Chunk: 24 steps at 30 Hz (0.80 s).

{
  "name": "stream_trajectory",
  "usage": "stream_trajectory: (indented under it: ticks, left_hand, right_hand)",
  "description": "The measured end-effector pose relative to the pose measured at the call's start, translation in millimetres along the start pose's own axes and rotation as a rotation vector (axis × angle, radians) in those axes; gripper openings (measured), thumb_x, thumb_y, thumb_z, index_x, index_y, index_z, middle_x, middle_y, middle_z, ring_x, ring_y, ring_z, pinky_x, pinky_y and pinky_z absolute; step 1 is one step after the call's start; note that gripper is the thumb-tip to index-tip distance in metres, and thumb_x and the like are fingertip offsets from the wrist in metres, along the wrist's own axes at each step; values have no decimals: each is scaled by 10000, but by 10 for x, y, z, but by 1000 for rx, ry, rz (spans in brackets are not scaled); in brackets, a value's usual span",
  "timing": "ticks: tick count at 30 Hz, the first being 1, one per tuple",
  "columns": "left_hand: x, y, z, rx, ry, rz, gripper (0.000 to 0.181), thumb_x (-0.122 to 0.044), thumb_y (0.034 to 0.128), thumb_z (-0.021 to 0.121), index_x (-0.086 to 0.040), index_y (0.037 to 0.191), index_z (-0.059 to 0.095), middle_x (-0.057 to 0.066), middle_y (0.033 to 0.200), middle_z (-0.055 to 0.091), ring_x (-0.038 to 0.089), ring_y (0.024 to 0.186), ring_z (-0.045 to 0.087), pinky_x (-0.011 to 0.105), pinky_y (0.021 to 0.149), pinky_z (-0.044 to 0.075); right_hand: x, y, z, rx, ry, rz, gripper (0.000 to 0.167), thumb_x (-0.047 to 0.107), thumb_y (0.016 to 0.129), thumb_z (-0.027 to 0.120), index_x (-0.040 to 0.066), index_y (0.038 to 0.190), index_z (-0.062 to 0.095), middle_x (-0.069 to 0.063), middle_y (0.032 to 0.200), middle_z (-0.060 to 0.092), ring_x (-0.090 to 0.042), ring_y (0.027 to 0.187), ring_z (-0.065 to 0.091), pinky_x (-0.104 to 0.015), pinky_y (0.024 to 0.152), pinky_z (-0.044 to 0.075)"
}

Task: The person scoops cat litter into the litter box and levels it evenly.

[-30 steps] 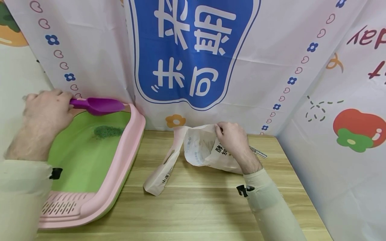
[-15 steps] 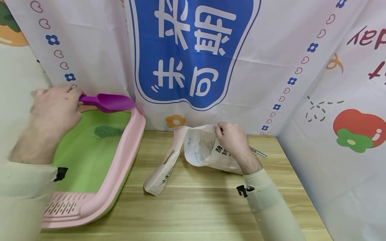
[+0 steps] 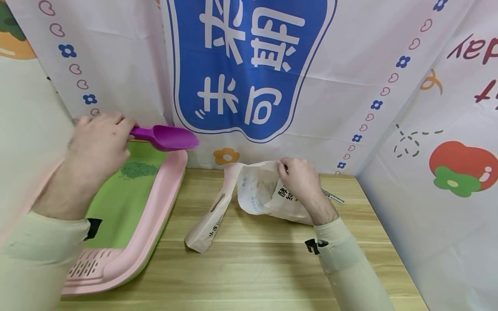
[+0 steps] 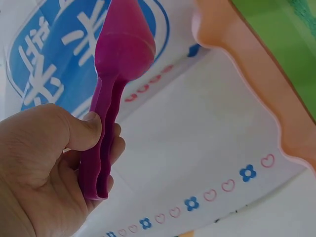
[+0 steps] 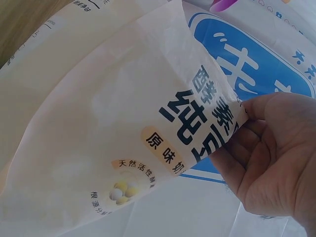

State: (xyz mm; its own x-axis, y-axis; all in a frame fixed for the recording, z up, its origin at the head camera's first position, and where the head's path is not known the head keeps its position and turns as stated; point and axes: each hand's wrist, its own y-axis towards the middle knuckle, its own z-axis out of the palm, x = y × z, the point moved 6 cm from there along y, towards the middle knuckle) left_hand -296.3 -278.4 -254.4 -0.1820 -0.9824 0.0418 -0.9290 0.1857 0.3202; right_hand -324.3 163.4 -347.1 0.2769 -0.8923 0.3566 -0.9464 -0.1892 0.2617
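My left hand (image 3: 99,151) grips the handle of a purple scoop (image 3: 175,138), held above the back right part of a pink-rimmed green tray (image 3: 163,190). In the left wrist view the thumb and fingers wrap round the scoop's handle (image 4: 101,143). Green granules (image 3: 138,169) lie on the tray's floor. My right hand (image 3: 301,179) pinches the top edge of a pale printed bag (image 3: 289,209), which lies on its side with its mouth spread toward the left. The bag's printed face (image 5: 98,123) fills much of the right wrist view. Its contents are hidden.
A flattened strip of the pale packaging (image 3: 208,229) reaches left over the wooden table (image 3: 249,268). Behind the right hand a thin patterned object (image 3: 333,197) pokes out. A printed cloth (image 3: 350,52) hangs along the table's back edge, and a decorated wall stands at the right.
My left hand and the scoop have moved right, from over the tray's back left to its back right corner. The right hand and the bag have stayed where they were.
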Motion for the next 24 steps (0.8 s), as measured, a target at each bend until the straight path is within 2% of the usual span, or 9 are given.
stream_trajectory:
  ticks: [7,11,14,19,24]
  left_hand:
    - [-244,-21,14,-23,-6,46,518,77,930,781,71,1438,678,363,1351,715,608,1312,654,806,1192,436]
    - [-353,-35,26,-51,-11,70,470,83,921,773,57,1385,698,338,1309,728,586,1279,677,785,1140,471]
    - [-440,-36,47,-55,-18,87,437,83,937,767,44,1368,707,321,1290,733,570,1271,684,769,1114,486]
    - [-604,-53,82,-46,-16,122,423,63,973,775,30,1389,708,312,1318,735,568,1307,685,773,1149,486]
    - [-786,-80,109,-63,-21,183,338,41,1025,705,13,1361,726,284,1338,747,545,1296,701,743,1169,492]
  right_hand:
    - [9,-4,-10,-8,-3,-4,376,274,1221,579,42,1277,870,-170,1056,890,-217,667,724,-413,652,619]
    - [6,-3,-9,-11,0,-2,379,276,1221,577,41,1273,870,-169,1049,889,-225,673,730,-432,665,629]
    - [0,-1,-8,-13,1,0,381,276,1221,574,42,1273,871,-170,1055,890,-234,683,741,-448,677,641]
    - [-7,3,-6,-15,0,2,383,278,1221,573,43,1253,873,-160,1007,880,-235,684,739,-440,667,637]
    - [-13,9,-6,-16,0,3,387,276,1221,568,41,1237,874,-154,961,864,-232,667,720,-420,643,612]
